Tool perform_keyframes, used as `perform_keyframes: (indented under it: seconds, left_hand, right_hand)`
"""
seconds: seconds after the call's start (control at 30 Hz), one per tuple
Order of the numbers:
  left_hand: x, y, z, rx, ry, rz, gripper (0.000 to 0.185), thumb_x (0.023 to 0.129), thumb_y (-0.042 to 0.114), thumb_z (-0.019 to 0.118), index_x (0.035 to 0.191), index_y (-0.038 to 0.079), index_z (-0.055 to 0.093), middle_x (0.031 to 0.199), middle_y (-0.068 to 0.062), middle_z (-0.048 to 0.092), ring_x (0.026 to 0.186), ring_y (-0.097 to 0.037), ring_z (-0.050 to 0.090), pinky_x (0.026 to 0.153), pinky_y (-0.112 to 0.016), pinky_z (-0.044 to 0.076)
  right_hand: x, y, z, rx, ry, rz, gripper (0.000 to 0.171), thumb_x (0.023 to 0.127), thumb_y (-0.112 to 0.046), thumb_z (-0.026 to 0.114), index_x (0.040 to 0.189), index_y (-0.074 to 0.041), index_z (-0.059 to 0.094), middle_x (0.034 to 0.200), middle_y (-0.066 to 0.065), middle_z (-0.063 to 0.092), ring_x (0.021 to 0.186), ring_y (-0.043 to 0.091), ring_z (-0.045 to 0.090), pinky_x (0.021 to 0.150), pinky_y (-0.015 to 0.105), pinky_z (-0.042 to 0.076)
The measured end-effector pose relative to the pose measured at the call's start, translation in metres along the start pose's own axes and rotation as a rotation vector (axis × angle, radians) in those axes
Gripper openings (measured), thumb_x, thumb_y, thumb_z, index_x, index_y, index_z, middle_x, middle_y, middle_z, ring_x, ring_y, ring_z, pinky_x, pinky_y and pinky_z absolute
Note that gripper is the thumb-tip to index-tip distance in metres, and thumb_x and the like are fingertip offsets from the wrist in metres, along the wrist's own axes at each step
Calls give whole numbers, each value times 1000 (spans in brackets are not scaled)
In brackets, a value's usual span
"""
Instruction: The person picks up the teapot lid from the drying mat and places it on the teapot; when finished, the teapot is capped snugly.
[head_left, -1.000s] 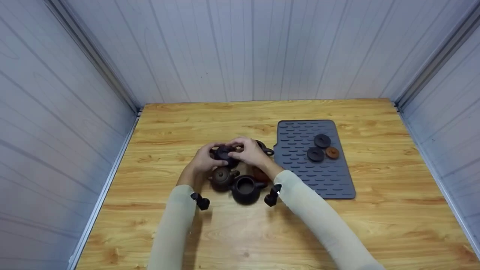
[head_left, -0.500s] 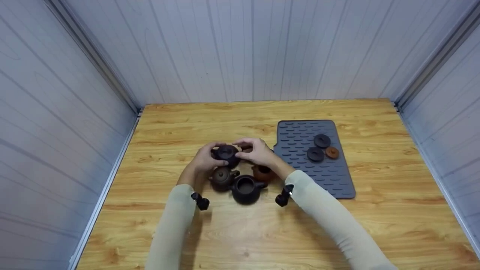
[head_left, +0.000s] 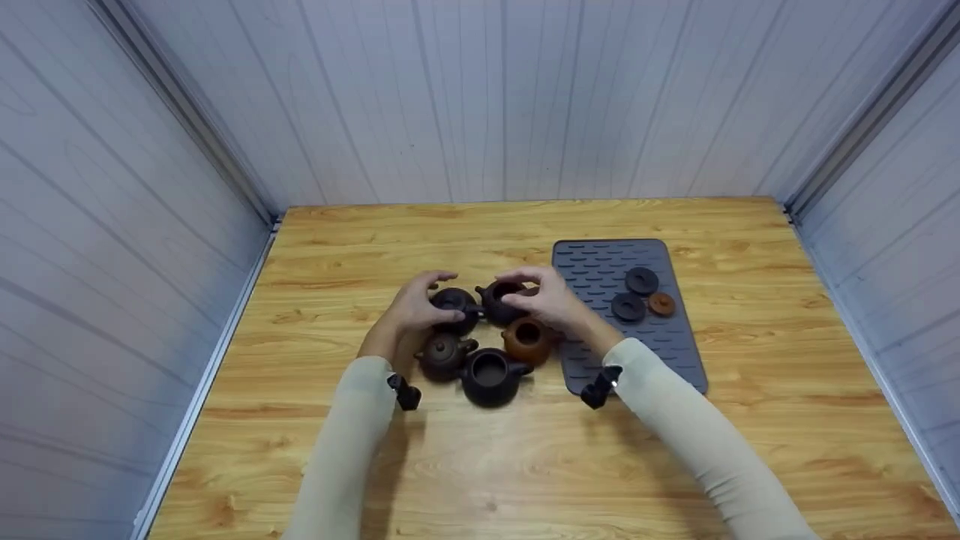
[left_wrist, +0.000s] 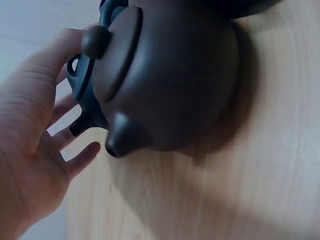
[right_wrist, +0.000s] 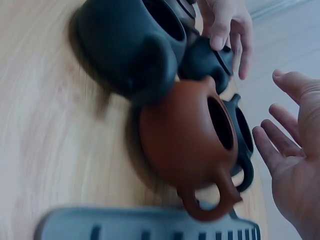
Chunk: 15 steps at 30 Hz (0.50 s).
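Left hand [head_left: 414,304], spread, surrounds a lidded black teapot [head_left: 460,302], contact unclear; right hand [head_left: 553,301], wide, hovers by a lidless black teapot [head_left: 499,312].

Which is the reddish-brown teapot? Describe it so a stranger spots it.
Find the grey mat on the wooden table. Left of it, among five ringed teapots, is the lidless reddish-brown teapot; its colour sets it apart from its darker neighbours.
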<state>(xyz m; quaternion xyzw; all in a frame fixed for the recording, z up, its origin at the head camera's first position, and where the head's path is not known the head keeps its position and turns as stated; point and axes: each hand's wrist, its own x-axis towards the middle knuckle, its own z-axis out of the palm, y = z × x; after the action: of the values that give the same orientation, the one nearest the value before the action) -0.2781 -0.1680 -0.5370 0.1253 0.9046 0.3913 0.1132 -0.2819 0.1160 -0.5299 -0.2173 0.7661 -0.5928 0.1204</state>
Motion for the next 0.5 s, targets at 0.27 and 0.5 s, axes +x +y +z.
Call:
perform_keyframes:
  seconds: [0.27,0.5]
  left_hand:
    - [10,17,6,100,30,33,71,81,44,82,145,31,53,154,0,50,144,-30,45,116,-53,40]
    - [18,31,15,161,12,63,71,83,46,81,146,30,53,156,0,49,145,-30,46,116,-53,39]
  right_hand:
    - [-10,8,-29,-33,37,-8,40,91,-5,73,130,-3,66,139,20,63,122,46,63,87,27,60]
    - [-21,16,-54,-88,95,-24,38,91,-7,74,128,-9,69,136,19,65,132,39,57,105,51,51]
